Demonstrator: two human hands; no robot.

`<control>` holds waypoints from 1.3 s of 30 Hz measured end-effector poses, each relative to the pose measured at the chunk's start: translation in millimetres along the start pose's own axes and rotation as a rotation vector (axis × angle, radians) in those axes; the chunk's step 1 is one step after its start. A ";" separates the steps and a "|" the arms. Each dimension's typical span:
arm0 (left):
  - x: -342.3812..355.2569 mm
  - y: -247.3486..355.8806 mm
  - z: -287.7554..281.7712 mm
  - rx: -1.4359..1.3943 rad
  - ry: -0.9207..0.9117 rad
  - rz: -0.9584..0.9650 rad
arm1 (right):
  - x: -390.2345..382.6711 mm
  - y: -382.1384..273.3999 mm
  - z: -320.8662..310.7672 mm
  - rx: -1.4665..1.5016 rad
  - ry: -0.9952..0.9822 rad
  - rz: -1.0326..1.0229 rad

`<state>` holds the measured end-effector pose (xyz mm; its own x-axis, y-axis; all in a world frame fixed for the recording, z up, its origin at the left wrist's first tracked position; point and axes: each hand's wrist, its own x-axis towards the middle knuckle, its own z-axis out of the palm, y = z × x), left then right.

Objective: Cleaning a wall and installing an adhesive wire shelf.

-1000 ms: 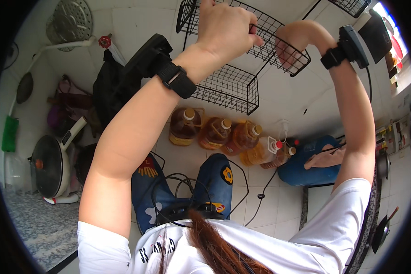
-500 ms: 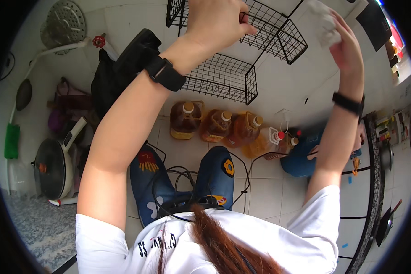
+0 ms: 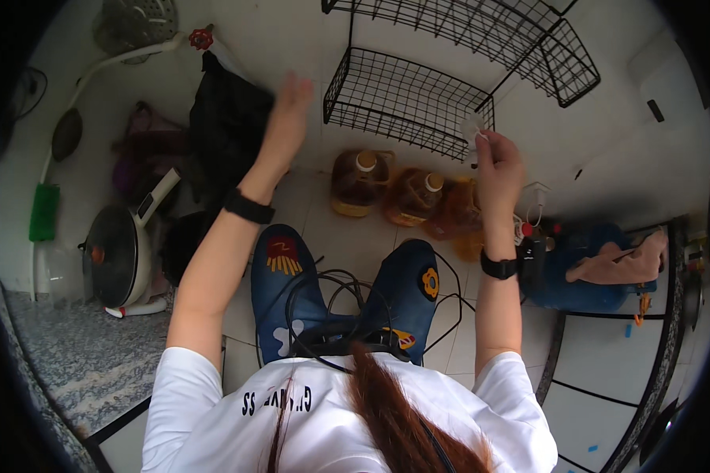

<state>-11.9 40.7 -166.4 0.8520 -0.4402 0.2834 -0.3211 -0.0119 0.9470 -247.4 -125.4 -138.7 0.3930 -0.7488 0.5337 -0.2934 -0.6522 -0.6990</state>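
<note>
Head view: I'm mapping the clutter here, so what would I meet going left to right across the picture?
Green brush → round electric pan → black bag → left hand → wire basket → right hand, pinching a small white piece → blue tank with a pink cloth.

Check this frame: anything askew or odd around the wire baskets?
The upper wire basket sits tilted against the lower wire basket. The right hand pinches a small white scrap at its corner; the left hand hovers open.

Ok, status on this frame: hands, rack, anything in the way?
Left hand open, raised, holding nothing. Right hand pinching small white piece at wire rack corner. Nothing between.
</note>
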 end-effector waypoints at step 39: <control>10.4 19.5 30.0 -0.263 -0.340 -0.509 | 67.2 38.9 -0.7 -0.142 -0.081 0.021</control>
<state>-21.7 9.0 -149.6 0.6786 -0.6969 -0.2318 0.2355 -0.0926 0.9675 -233.0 -201.2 -129.7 0.4529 -0.7544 0.4752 -0.4201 -0.6507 -0.6326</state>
